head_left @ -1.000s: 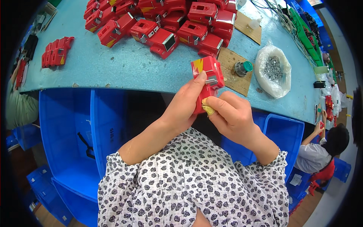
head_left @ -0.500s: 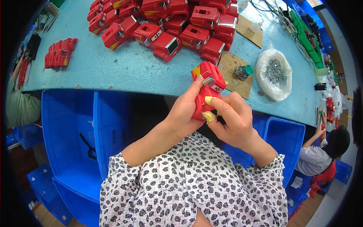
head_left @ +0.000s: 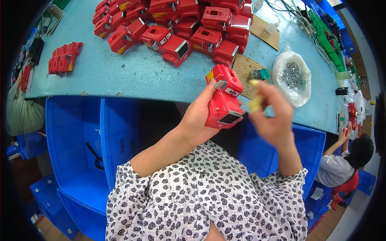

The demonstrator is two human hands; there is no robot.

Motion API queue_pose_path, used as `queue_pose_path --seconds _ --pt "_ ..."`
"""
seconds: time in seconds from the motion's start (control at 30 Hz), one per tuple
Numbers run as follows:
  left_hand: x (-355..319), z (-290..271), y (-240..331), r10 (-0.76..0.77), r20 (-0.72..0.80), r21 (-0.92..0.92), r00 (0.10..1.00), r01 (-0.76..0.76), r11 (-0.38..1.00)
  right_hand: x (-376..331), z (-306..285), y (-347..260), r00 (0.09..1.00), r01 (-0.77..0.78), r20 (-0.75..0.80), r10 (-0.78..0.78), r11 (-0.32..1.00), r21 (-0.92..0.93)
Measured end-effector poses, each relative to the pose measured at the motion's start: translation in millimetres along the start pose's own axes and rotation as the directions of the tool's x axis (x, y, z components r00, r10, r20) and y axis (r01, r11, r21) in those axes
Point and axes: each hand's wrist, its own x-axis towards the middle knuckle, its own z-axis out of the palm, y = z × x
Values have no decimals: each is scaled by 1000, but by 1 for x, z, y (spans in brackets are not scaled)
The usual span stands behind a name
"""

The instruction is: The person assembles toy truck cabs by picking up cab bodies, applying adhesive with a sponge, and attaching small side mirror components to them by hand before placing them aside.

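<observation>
My left hand (head_left: pixel 200 116) grips a red plastic housing (head_left: pixel 223 97) with a small dark window and a metal clip, held above the front edge of the light blue table (head_left: pixel 132 76). My right hand (head_left: pixel 270 112) is blurred and apart from the housing, just to its right, fingers loosely spread; whether it holds anything small I cannot tell. A heap of similar red housings (head_left: pixel 181 24) lies at the back of the table.
A clear bag of small metal screws (head_left: pixel 292 76), a small green-lidded jar (head_left: pixel 260 74) and cardboard pieces (head_left: pixel 243 70) lie right of the housing. Smaller red parts (head_left: pixel 63 58) sit far left. Blue bins (head_left: pixel 80 148) stand below. Another person (head_left: pixel 345 160) sits at right.
My right hand has let go of the red housing and pulled away to the right. My left hand now holds the housing alone, turned with its window facing me.
</observation>
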Motion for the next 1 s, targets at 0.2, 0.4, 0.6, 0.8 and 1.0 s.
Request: queue_pose_path --seconds 0.2,0.4,0.6,0.8,1.0 --pt "1 5 1 -136 3 -60 991 136 989 -4 -73 141 961 -275 -172 216 806 -525" --pt "3 5 2 -154 33 -68 987 156 985 -4 -86 179 908 -392 -178 379 622 -678" --pt "4 4 -1 -161 -1 -62 987 160 985 -3 -94 189 803 -594 -96 588 803 -50" --pt "1 3 -4 -168 0 -43 986 168 985 -5 -103 180 703 -674 -90 705 702 229" --pt "1 0 -2 -145 14 -37 989 146 989 -3 -109 181 730 -565 38 682 572 595"
